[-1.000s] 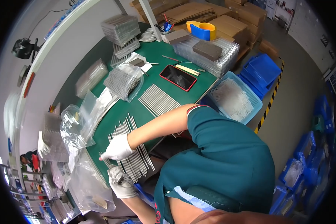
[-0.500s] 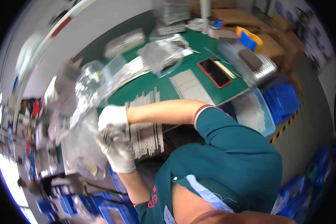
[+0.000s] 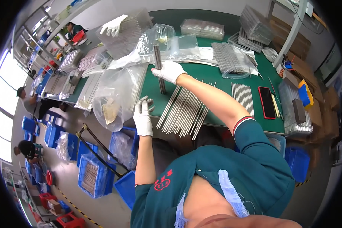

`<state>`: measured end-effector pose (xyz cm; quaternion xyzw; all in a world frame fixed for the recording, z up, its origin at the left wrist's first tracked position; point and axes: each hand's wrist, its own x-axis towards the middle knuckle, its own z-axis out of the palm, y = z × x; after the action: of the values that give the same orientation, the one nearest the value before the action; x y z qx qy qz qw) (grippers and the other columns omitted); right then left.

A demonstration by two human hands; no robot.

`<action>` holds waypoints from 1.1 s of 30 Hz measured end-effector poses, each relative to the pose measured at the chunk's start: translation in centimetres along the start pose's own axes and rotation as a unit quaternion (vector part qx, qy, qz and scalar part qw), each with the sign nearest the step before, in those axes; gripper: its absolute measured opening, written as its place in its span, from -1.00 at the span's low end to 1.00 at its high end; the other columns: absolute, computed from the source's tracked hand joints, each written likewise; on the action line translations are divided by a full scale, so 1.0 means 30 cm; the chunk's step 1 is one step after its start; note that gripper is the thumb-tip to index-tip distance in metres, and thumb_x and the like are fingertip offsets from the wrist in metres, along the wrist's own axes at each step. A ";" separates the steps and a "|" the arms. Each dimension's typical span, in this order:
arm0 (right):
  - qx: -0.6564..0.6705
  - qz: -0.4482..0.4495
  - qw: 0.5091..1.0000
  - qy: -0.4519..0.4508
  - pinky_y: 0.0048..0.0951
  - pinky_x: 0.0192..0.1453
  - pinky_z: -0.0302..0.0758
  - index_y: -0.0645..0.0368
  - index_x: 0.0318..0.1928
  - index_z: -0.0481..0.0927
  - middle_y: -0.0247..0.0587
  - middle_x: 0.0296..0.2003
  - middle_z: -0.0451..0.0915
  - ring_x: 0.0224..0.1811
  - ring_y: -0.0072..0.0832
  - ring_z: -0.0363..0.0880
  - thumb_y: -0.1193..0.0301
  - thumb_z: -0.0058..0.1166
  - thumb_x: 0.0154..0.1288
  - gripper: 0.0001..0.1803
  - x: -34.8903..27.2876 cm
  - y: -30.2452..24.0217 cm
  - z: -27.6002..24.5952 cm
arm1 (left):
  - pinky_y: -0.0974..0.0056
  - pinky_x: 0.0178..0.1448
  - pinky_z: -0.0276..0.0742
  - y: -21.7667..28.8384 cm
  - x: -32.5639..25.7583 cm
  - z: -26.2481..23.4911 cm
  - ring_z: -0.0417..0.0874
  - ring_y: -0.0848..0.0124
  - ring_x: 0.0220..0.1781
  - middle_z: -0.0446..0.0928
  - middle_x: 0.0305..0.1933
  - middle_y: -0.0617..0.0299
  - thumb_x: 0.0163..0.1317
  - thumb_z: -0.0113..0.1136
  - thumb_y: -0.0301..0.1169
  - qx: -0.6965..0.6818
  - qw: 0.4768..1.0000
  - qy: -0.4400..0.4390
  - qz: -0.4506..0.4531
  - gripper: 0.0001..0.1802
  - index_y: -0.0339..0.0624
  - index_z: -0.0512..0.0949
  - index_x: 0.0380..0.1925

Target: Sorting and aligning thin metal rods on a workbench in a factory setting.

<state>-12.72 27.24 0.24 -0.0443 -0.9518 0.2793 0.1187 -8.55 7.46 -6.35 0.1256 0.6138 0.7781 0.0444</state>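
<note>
My right hand [image 3: 169, 72], in a white glove, is closed around a bundle of thin metal rods [image 3: 158, 59]. The bundle stands upright over the green table, its lower end at or near the surface. My left hand [image 3: 143, 116], also gloved, is apart from it at the table's front edge, fingers loosely spread and holding nothing. Beside that hand lies a clear plastic bag [image 3: 117, 93] with a tan label inside. A loose spread of similar rods [image 3: 186, 110] lies under my right forearm, some ends jutting past the table edge.
Another row of rods [image 3: 242, 97] lies right of my forearm, next to a red-rimmed phone [image 3: 267, 102]. Bagged rods [image 3: 231, 57] and clear trays [image 3: 202, 29] stand farther back. Blue crates [image 3: 93, 173] and a trolley handle [image 3: 98, 146] are on the floor at left. Other people sit farther left.
My hands were together at the left and have come apart. The right one now holds the rod bundle upright over the table. The view has swung left.
</note>
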 end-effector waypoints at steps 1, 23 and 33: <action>0.066 0.000 0.998 0.014 -0.19 -0.23 0.43 0.19 -0.51 0.60 0.02 -0.47 0.58 -0.38 -0.07 0.55 -0.08 -0.17 0.14 -0.44 -0.029 -0.008 -0.002 | 0.27 0.02 0.47 -0.020 0.011 -0.008 0.55 0.35 -0.09 0.51 -0.13 0.13 0.30 -0.02 -0.31 0.065 0.997 -0.002 0.048 -0.69 -0.28 0.44 -0.05; 0.486 0.219 0.832 -0.152 -0.69 -0.61 0.11 0.14 -0.18 0.48 -0.57 -0.61 0.21 -0.66 -0.78 0.07 0.21 -0.23 0.36 -0.69 -0.443 0.141 -0.155 | 0.56 -0.80 -0.07 0.184 -0.052 -0.012 0.05 0.72 -0.84 0.18 -0.73 0.48 0.26 0.06 -0.24 0.048 0.929 -0.226 -0.289 -0.79 -0.14 0.44 -0.31; 0.596 0.266 0.742 -0.155 -0.79 -0.53 0.32 0.26 0.11 0.29 -0.19 -0.14 0.52 -0.41 -0.75 0.44 0.38 -0.12 0.33 -0.62 -0.638 0.285 -0.277 | 0.27 -0.31 0.42 0.076 0.079 -0.034 0.54 0.29 -0.48 0.52 -0.53 0.13 0.14 0.12 -0.10 0.486 0.857 -0.170 -0.029 -0.60 -0.20 0.49 -0.21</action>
<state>8.03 35.88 -1.48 -0.1718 -0.5462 0.8128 -0.1075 -10.89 6.47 -4.02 0.2432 0.9003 0.3456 0.1041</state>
